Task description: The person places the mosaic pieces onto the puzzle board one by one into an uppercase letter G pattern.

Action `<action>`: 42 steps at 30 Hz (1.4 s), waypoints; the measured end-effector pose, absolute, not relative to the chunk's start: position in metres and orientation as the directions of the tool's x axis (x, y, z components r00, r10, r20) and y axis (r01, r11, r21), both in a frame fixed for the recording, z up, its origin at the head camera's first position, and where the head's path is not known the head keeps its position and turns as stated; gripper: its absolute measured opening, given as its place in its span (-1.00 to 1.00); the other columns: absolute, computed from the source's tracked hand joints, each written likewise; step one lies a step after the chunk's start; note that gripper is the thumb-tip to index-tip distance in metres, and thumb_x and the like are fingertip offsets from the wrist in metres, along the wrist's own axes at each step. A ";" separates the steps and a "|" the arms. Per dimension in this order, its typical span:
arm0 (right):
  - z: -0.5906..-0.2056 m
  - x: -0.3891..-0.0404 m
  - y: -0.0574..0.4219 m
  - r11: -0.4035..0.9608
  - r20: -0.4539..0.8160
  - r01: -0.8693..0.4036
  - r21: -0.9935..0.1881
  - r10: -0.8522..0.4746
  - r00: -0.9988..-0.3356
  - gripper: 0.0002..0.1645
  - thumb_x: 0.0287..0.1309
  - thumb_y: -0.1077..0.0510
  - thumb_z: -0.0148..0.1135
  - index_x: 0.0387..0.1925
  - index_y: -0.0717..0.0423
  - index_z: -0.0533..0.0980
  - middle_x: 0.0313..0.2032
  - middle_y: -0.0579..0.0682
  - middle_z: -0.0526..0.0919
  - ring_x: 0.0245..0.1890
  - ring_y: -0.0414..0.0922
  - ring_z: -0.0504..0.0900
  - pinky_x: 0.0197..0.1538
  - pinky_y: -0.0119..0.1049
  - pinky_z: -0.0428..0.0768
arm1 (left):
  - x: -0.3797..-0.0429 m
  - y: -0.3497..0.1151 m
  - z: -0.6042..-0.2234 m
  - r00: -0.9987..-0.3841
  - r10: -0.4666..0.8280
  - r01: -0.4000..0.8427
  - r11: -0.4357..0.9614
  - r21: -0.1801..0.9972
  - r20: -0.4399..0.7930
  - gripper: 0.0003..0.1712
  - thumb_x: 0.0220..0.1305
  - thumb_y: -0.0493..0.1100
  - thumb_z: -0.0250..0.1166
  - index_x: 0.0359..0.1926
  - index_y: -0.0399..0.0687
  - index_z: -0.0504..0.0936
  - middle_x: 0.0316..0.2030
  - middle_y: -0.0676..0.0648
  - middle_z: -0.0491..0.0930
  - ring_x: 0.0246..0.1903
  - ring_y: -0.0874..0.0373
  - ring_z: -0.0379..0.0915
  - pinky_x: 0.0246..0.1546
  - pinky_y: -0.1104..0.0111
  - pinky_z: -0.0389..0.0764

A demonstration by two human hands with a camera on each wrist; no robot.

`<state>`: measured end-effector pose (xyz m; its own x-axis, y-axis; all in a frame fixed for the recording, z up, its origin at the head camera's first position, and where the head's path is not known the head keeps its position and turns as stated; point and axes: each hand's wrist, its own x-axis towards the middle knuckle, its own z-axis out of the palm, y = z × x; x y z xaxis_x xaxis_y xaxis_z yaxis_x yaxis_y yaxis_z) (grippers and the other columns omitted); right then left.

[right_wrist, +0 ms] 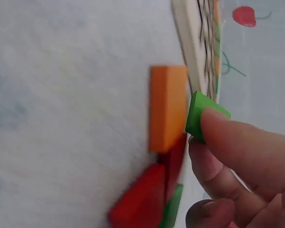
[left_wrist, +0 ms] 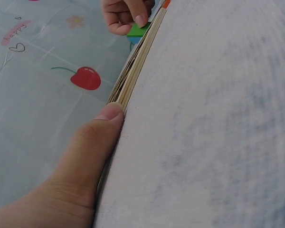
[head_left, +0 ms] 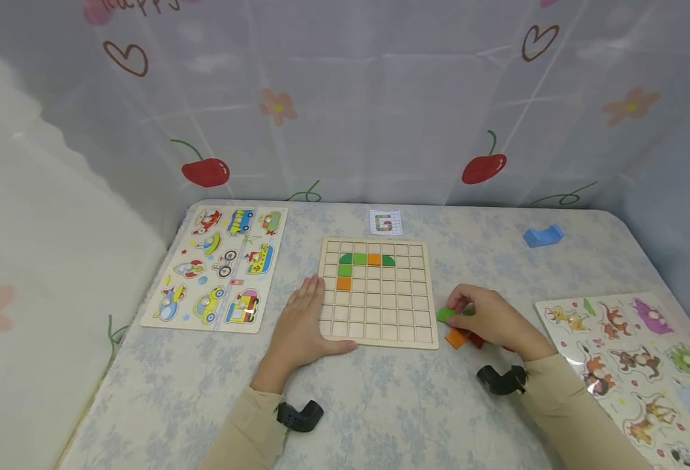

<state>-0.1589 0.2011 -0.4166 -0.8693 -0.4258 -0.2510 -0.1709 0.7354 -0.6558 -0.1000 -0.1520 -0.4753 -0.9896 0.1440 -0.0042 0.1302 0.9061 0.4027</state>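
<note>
A wooden grid board (head_left: 380, 307) lies mid-table, with green and orange tiles set in some upper-left squares. My left hand (head_left: 299, 326) rests at the board's left edge, fingers straight along its side and thumb at the near-left corner; the left wrist view shows the thumb (left_wrist: 92, 142) against the board's edge. To the right of the board my right hand (head_left: 488, 316) pinches a light green tile (right_wrist: 199, 114) between thumb and fingers. Below that hand lie an orange tile (right_wrist: 167, 109), red tiles (right_wrist: 141, 199) and a darker green one (right_wrist: 172, 209), partly hidden in the head view.
A small pattern card (head_left: 385, 222) lies behind the board. At left is a vehicle puzzle board (head_left: 190, 307); an animal puzzle board (head_left: 609, 346) lies at right. A blue block (head_left: 543, 235) stands at the back right. Printed curtains (head_left: 345, 130) enclose the table.
</note>
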 end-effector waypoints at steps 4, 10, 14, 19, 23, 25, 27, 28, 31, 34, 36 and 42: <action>-0.415 -0.161 0.205 0.714 -0.228 -0.155 -0.683 -0.409 -0.884 -0.78 0.22 0.11 0.36 -0.17 0.04 0.51 -0.23 0.01 0.60 -0.47 -0.10 0.49 -0.42 -0.32 0.49 | -0.101 -0.151 -0.475 -0.988 0.151 0.137 0.906 0.402 -0.004 0.68 -0.36 0.78 0.23 0.57 -0.17 -0.15 0.59 -0.11 -0.17 0.59 0.05 -0.32 0.57 0.10 -0.09; -0.421 -0.166 0.192 0.683 -0.201 -0.149 -0.716 -0.405 -0.892 -0.80 0.22 0.09 0.36 -0.17 -0.01 0.52 -0.23 0.00 0.60 -0.50 -0.09 0.45 -0.45 -0.34 0.49 | -0.101 -0.151 -0.473 -0.988 0.154 0.142 0.903 0.406 0.002 0.70 -0.38 0.76 0.28 0.57 -0.20 -0.14 0.58 -0.14 -0.15 0.59 0.02 -0.30 0.57 0.09 -0.07; -0.424 -0.171 0.177 0.648 -0.198 -0.125 -0.751 -0.403 -0.894 -0.79 0.22 0.09 0.37 -0.16 0.01 0.53 -0.23 0.02 0.59 -0.50 -0.07 0.44 -0.48 -0.33 0.48 | -0.101 -0.150 -0.473 -0.988 0.156 0.143 0.901 0.410 0.001 0.69 -0.38 0.75 0.29 0.57 -0.20 -0.13 0.58 -0.14 -0.14 0.59 0.02 -0.30 0.57 0.09 -0.08; -0.426 -0.177 0.144 0.618 -0.174 -0.140 -0.774 -0.420 -0.891 -0.79 0.21 0.07 0.38 -0.18 -0.02 0.53 -0.25 -0.02 0.60 -0.43 -0.07 0.46 -0.37 -0.32 0.48 | -0.100 -0.151 -0.473 -0.988 0.154 0.140 0.901 0.411 -0.002 0.68 -0.37 0.74 0.30 0.57 -0.19 -0.13 0.59 -0.13 -0.15 0.59 0.03 -0.30 0.57 0.10 -0.08; -0.429 -0.179 0.112 0.593 -0.143 -0.188 -0.783 -0.466 -0.873 -0.81 0.20 0.09 0.39 -0.20 -0.04 0.54 -0.26 -0.06 0.61 -0.32 -0.12 0.53 -0.24 -0.29 0.52 | -0.100 -0.151 -0.472 -0.988 0.155 0.141 0.903 0.405 -0.001 0.68 -0.36 0.75 0.29 0.57 -0.20 -0.14 0.58 -0.14 -0.15 0.59 0.03 -0.30 0.57 0.10 -0.07; -0.430 -0.179 0.096 0.580 -0.123 -0.215 -0.786 -0.488 -0.864 -0.82 0.19 0.11 0.39 -0.21 -0.04 0.55 -0.28 -0.07 0.62 -0.28 -0.13 0.54 -0.20 -0.28 0.52 | -0.100 -0.151 -0.473 -0.988 0.157 0.145 0.905 0.400 0.003 0.68 -0.36 0.75 0.27 0.57 -0.20 -0.13 0.58 -0.14 -0.15 0.59 0.03 -0.30 0.57 0.10 -0.07; -0.431 -0.179 0.082 0.573 -0.111 -0.233 -0.786 -0.501 -0.858 -0.83 0.19 0.11 0.39 -0.23 -0.04 0.55 -0.29 -0.08 0.62 -0.27 -0.14 0.54 -0.16 -0.27 0.52 | -0.100 -0.152 -0.473 -0.987 0.159 0.149 0.905 0.399 0.008 0.68 -0.36 0.76 0.27 0.57 -0.20 -0.13 0.58 -0.15 -0.14 0.59 0.03 -0.29 0.57 0.10 -0.07; -0.431 -0.179 0.076 0.573 -0.106 -0.241 -0.783 -0.505 -0.857 -0.83 0.19 0.12 0.40 -0.23 -0.05 0.55 -0.30 -0.09 0.62 -0.27 -0.14 0.54 -0.16 -0.27 0.52 | -0.100 -0.152 -0.473 -0.987 0.161 0.153 0.904 0.400 0.014 0.68 -0.35 0.76 0.27 0.57 -0.21 -0.12 0.58 -0.15 -0.13 0.59 0.02 -0.29 0.57 0.09 -0.06; -0.432 -0.178 0.059 0.576 -0.106 -0.250 -0.778 -0.513 -0.852 -0.84 0.19 0.12 0.40 -0.24 -0.05 0.55 -0.31 -0.12 0.62 -0.28 -0.16 0.54 -0.14 -0.29 0.53 | -0.100 -0.152 -0.473 -0.986 0.164 0.158 0.901 0.404 0.022 0.67 -0.34 0.75 0.27 0.56 -0.22 -0.12 0.58 -0.16 -0.13 0.59 0.01 -0.28 0.57 0.08 -0.06; -0.432 -0.177 0.046 0.581 -0.108 -0.253 -0.774 -0.515 -0.851 -0.85 0.19 0.12 0.39 -0.24 -0.04 0.56 -0.33 -0.12 0.62 -0.31 -0.16 0.54 -0.17 -0.30 0.53 | -0.100 -0.152 -0.474 -0.986 0.166 0.162 0.900 0.406 0.025 0.66 -0.33 0.74 0.27 0.56 -0.22 -0.11 0.58 -0.16 -0.13 0.59 0.01 -0.28 0.57 0.08 -0.05; -0.432 -0.176 0.040 0.591 -0.106 -0.257 -0.765 -0.508 -0.855 -0.85 0.19 0.12 0.39 -0.23 -0.04 0.56 -0.34 -0.13 0.61 -0.33 -0.17 0.53 -0.18 -0.31 0.53 | -0.100 -0.152 -0.474 -0.986 0.167 0.162 0.901 0.403 0.023 0.66 -0.33 0.75 0.27 0.56 -0.22 -0.12 0.58 -0.15 -0.13 0.59 0.01 -0.28 0.57 0.08 -0.06; -0.433 -0.177 0.029 0.629 -0.086 -0.297 -0.719 -0.504 -0.859 -0.86 0.18 0.13 0.40 -0.24 -0.04 0.59 -0.34 -0.14 0.58 -0.34 -0.18 0.50 -0.22 -0.32 0.51 | -0.100 -0.153 -0.475 -0.986 0.165 0.160 0.906 0.393 0.021 0.65 -0.31 0.76 0.24 0.56 -0.21 -0.13 0.58 -0.14 -0.14 0.59 0.02 -0.29 0.57 0.10 -0.06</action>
